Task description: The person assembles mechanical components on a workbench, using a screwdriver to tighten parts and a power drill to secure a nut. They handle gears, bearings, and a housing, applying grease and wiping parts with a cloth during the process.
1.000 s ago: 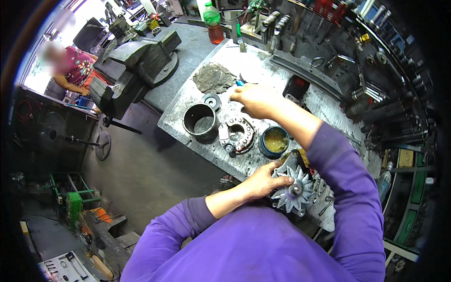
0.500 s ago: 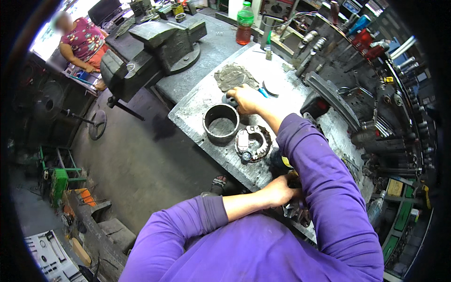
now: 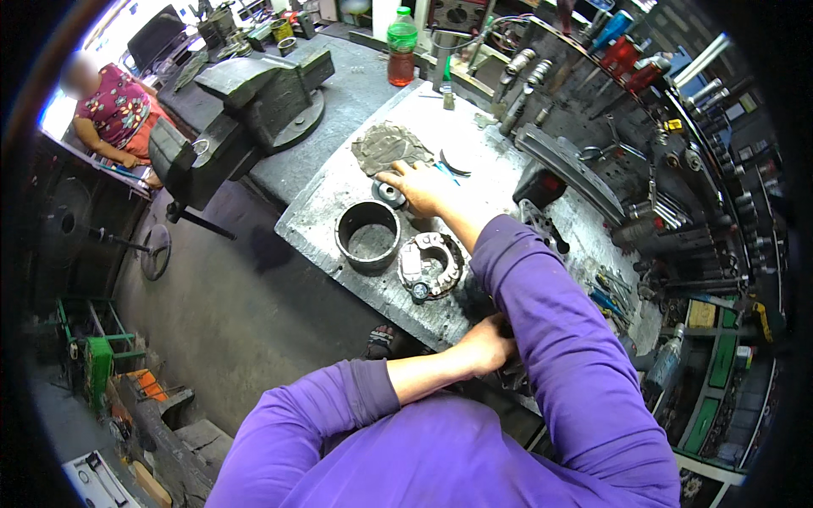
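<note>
Fingers [image 3: 395, 176] of a worker's bare right hand [image 3: 423, 191] are stretching over a small dark-grey disc with a raised centre hole [image 3: 388, 196], lying at the hand's nine o'clock; whether they are pinching it cannot be told, as the thumb is not showing. Picking out the disc seems to be the step in hand; a next move would be calling for fingertips closing round its rim.

At five o'clock, the bare left hand [image 3: 486, 345] is curling by a dark part [image 3: 514, 375], its grip hidden beneath the right sleeve [image 3: 550, 305].

Around the right hand, a crumpled grey-brown rag [image 3: 388, 146] is lying at eleven o'clock, a thin blue tool [image 3: 447, 174] at two, an open black metal cylinder [image 3: 373, 266] between seven and eight, and a ring-shaped part with pale segments [image 3: 412, 260] at six, all on a pale, stained benchtop [image 3: 309, 222]. Farther out, a heavy black bench vise [image 3: 254, 89] is standing at ten.

Half a second earlier, the fingers were curling over the disc; now they are reaching flatter, leaving more of its face showing.
</note>
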### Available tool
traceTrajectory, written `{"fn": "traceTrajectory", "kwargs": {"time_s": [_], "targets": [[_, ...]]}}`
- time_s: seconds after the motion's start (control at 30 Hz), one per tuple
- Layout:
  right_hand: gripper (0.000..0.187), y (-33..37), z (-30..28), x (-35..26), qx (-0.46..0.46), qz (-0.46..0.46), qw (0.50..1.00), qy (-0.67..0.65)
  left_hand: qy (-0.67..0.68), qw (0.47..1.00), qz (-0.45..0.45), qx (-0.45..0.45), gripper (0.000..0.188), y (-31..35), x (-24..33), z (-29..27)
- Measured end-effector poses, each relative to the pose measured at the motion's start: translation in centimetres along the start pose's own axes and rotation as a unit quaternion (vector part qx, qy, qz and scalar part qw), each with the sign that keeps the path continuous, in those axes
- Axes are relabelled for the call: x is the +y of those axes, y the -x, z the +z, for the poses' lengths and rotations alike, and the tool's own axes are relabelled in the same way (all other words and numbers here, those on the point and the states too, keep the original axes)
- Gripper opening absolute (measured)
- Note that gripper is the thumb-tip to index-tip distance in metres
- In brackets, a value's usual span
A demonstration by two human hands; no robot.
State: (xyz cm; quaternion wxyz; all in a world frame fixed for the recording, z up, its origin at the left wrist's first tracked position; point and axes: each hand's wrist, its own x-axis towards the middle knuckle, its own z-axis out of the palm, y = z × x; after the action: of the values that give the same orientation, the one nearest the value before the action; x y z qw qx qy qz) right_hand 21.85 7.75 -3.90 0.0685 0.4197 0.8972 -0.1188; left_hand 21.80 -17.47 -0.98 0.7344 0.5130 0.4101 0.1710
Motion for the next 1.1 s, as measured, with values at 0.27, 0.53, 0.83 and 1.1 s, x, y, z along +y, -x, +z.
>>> {"fn": "traceTrajectory", "kwargs": {"time_s": [0.27, 0.53, 0.83, 1.1], "targets": [[0.084, -2.3, 0.1, 0.5, -0.031, 0.046, 0.997, -0.055, 0.069, 0.997, 0.016, 0.003, 0.075, 0.1, -0.9, 0.3], [0.102, 16.0, -8.4, 2.4, 0.013, -0.026, 0.682, -0.731, 0.025, 1.000, 0.013, 0.004, 0.101, 0.9, 1.2, -0.5], [0.110, 33.9, -6.3, 0.0, 0.218, -0.111, 0.483, -0.841, 0.137, 0.989, -0.017, -0.045, 0.073, 0.7, 1.7, -0.1], [0.109, 41.9, -1.6, -3.8, 0.324, -0.091, 0.386, -0.859, 0.213, 0.975, -0.035, -0.056, 0.060, 0.1, 0.8, 0.0]]}}
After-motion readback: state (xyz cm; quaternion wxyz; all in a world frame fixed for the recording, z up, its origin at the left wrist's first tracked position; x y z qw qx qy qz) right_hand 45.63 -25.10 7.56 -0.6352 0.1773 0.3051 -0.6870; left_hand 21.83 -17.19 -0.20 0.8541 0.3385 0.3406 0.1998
